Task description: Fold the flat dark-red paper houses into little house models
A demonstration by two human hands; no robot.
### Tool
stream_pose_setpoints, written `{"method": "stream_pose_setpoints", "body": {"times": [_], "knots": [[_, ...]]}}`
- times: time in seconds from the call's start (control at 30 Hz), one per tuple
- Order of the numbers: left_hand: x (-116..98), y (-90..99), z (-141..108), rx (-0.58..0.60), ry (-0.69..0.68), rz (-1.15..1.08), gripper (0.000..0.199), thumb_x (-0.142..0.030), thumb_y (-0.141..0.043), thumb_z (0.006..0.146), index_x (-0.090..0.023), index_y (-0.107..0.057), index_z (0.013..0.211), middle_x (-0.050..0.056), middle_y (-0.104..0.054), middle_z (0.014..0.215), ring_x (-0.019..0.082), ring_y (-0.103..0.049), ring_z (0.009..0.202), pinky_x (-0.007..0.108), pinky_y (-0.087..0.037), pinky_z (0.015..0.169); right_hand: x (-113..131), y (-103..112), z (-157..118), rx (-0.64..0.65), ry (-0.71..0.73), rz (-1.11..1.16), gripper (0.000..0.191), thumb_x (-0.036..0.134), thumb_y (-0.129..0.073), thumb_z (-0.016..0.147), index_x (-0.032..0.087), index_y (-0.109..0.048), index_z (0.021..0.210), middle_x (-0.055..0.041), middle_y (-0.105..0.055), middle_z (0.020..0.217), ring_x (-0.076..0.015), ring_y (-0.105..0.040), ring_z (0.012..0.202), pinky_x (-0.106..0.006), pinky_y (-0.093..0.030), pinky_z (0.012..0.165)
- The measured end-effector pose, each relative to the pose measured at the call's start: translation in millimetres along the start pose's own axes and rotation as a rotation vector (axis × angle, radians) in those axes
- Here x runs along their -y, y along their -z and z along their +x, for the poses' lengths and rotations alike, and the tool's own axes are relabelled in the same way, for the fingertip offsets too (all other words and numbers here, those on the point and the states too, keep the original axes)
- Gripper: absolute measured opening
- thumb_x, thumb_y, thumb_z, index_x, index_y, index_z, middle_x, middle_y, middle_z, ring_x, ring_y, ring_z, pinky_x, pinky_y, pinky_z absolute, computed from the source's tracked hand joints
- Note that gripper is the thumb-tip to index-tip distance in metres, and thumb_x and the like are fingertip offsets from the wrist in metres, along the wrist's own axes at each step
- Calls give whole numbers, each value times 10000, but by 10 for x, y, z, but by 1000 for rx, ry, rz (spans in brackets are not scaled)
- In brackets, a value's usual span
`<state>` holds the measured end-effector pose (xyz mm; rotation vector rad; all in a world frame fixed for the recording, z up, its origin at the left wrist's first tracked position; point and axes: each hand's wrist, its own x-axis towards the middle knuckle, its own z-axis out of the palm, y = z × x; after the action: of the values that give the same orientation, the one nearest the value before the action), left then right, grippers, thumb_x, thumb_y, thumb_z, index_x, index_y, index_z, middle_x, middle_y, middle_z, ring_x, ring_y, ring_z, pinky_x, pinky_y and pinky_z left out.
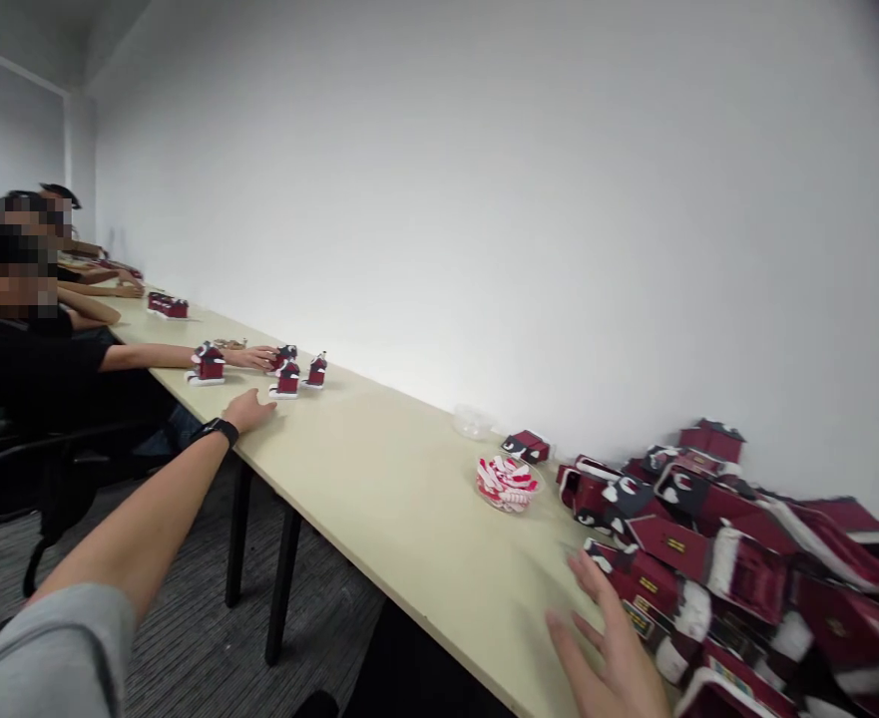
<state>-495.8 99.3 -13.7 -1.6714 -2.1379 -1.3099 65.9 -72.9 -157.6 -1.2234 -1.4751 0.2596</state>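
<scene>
My left hand [248, 411] reaches over the far part of the long table [401, 479], just short of a small red house [286, 379] on a white base. Its fingers are partly stretched, with nothing seen in them. More small houses stand close by, one [207, 365] to the left and one [317, 370] to the right. My right hand [604, 638] is at the near right, fingers spread and holding nothing, beside a big heap of dark red houses [670, 543] with grey roofs and white trim.
A clear bowl of red and white pieces [508, 484] stands mid-table, near another clear container [473, 421] and a red piece [527, 446]. A co-worker's hand [251, 357] touches a house at the far group. Other people sit along the left.
</scene>
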Motion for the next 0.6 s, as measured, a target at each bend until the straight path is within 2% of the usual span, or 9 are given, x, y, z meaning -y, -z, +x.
{"method": "stream_pose_setpoints", "body": {"times": [0.07, 0.1, 0.2, 0.23, 0.3, 0.4, 0.43, 0.5, 0.6], "knots": [[-250, -107, 67, -5, -12, 14, 524, -315, -644, 953, 25, -520, 1332, 247, -630, 1323, 353, -548, 1243, 507, -410, 1063, 89, -27, -32, -50, 9, -16, 655, 495, -550, 941, 267, -408, 1538, -96, -482, 1557, -305, -469, 1431, -485, -544, 1066], [-433, -178, 86, 0, -44, 9, 539, -317, -629, 956, 1, -504, 1373, 234, -611, 1369, 351, -533, 1271, 492, -390, 1088, 132, -37, -44, -51, 11, -21, 627, 482, -545, 946, 275, -427, 1525, -89, -485, 1555, -297, -468, 1432, -488, -533, 1078], [-1178, -424, -66, 88, -313, -77, 499, -359, -597, 961, -128, -542, 1399, 120, -609, 1426, 272, -548, 1296, 372, -373, 1133, 243, -39, -56, -22, 5, -27, 564, 450, -533, 961, 262, -479, 1490, -91, -490, 1547, -277, -471, 1426, -484, -507, 1107], [-1469, -504, -211, 136, -465, -128, 490, -367, -591, 955, -135, -561, 1386, 112, -621, 1417, 264, -555, 1296, 352, -373, 1141, 274, -32, -56, -14, 2, -27, 542, 441, -523, 968, 255, -498, 1477, -95, -500, 1537, -272, -485, 1412, -479, -505, 1109], [-2062, -657, -625, 238, -751, -224, 459, -400, -566, 956, -154, -610, 1341, 118, -647, 1381, 290, -569, 1287, 399, -375, 1152, 327, -10, -55, -9, 0, -20, 480, 433, -503, 980, 243, -566, 1416, -105, -545, 1488, -269, -550, 1343, -461, -524, 1081], [-2872, -916, -1366, 436, -1077, -400, 467, -436, -550, 978, -194, -607, 1374, 120, -648, 1386, 295, -596, 1268, 431, -414, 1122, 388, 32, -59, -16, 24, 14, 415, 431, -503, 984, 225, -642, 1316, -118, -650, 1343, -261, -649, 1185, -422, -560, 1002], [-3104, -1018, -1587, 526, -1155, -433, 515, -466, -582, 963, -206, -585, 1408, 125, -641, 1399, 303, -604, 1265, 435, -437, 1101, 404, 46, -62, -27, 39, 28, 401, 427, -505, 986, 221, -648, 1298, -115, -686, 1274, -253, -672, 1129, -410, -561, 983], [-3513, -1231, -1929, 670, -1260, -491, 745, -564, -706, 869, -196, -512, 1487, 154, -574, 1482, 334, -562, 1338, 442, -436, 1119, 429, 70, -73, -46, 61, 53, 377, 424, -511, 990, 210, -649, 1267, -101, -739, 1120, -241, -703, 1026, -385, -557, 953], [-4015, -1487, -2184, 762, -1269, -523, 994, -674, -728, 811, -123, -386, 1565, 210, -415, 1600, 364, -420, 1466, 460, -367, 1188, 447, 83, -89, -88, 43, 91, 349, 434, -532, 983, 196, -660, 1205, -87, -759, 988, -236, -722, 935, -352, -552, 908]]}}
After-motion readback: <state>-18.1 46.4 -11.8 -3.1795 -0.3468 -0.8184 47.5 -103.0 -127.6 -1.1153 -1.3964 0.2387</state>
